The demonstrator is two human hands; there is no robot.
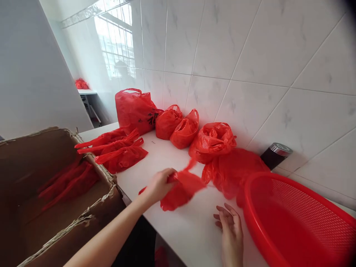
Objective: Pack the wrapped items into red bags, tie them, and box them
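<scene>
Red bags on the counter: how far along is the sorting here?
Done, apparently: a flattened pile of red bags lies by the cardboard box, with more red bags inside it. In hand: the left hand grips one red bag on the counter; the right hand rests open beside the red basket. Left: several bunched bags along the tiled wall.

Bright daylight; window glare on wall tiles (119, 40); edges warped; corners dark.
</scene>
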